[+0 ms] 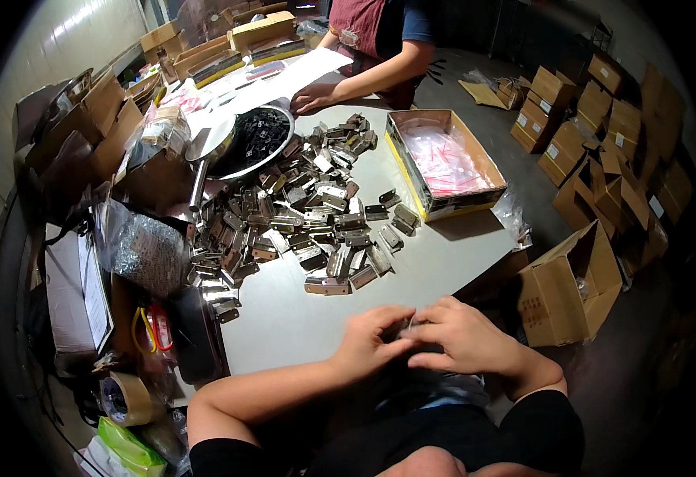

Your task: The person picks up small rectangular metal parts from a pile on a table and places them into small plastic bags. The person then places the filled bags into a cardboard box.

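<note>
Close to my body, at the table's near edge, my left hand (370,340) and my right hand (463,338) meet. Fingers of both are bent and pressed together at the tips around something small. A sliver of it looks clear and shiny, but the fingers hide the rest. Beyond them on the white table (284,334) lies a heap of metal hinge-like brackets (308,211), silvery and brownish, with holes in their plates. Right of the heap stands an open shallow box (443,163) holding clear plastic bags with red marks.
A metal bowl (288,147) of black parts and a scoop (198,184) stand behind the heap. Yellow-handled scissors (143,330), brown tape (129,397) and bubble wrap (143,250) lie left. Across the table, a co-worker's hand (314,97) rests by white paper. Cartons (575,282) stand on the right floor.
</note>
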A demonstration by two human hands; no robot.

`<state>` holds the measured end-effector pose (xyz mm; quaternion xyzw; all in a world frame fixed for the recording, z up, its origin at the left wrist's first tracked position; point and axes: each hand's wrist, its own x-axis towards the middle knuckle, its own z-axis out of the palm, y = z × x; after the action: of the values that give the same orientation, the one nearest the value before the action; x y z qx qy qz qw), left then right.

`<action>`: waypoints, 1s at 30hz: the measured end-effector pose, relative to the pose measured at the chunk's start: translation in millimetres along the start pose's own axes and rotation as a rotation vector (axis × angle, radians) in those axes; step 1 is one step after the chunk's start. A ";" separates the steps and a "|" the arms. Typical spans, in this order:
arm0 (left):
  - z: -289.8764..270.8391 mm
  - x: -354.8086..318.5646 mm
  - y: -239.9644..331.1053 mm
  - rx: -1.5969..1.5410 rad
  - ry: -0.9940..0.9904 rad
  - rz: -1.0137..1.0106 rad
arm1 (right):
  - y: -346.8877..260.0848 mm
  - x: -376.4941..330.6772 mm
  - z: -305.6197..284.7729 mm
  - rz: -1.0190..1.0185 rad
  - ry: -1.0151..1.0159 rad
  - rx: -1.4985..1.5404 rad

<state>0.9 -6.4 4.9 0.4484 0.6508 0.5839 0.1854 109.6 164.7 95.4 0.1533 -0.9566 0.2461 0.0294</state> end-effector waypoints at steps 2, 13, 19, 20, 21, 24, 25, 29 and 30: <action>2.9 1.8 2.6 0.175 0.032 0.198 | 0.0 2.0 -0.6 -0.082 -0.090 -0.038; 13.1 -6.3 2.0 -0.151 -0.267 0.007 | 98.7 96.7 22.3 0.020 0.368 -0.199; 13.2 -10.0 -1.0 -0.179 -0.274 -0.017 | 92.4 103.9 18.8 0.110 0.151 -0.214; 13.4 -10.5 -1.3 -0.182 -0.268 -0.016 | 88.5 99.4 17.6 0.162 0.120 -0.211; 14.4 -10.2 -1.6 -0.190 -0.275 -0.021 | 90.6 92.7 16.8 0.182 0.146 -0.198; 15.1 -10.1 -1.3 -0.217 -0.291 -0.043 | 106.8 73.6 16.8 0.204 0.253 -0.119; 14.3 -9.7 -0.2 -0.227 -0.294 -0.052 | 108.2 70.7 13.3 0.194 0.313 -0.068; 14.1 -10.0 -0.6 -0.244 -0.311 -0.090 | 116.3 76.9 4.5 0.351 0.222 0.456; 14.4 -9.6 -2.0 -0.255 -0.306 -0.097 | 114.3 84.0 3.0 0.412 0.164 0.494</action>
<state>16.3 -5.4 -3.3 0.4728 0.5566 0.5773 0.3652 -5.5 235.0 51.1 -0.0612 -0.8734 0.4827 0.0178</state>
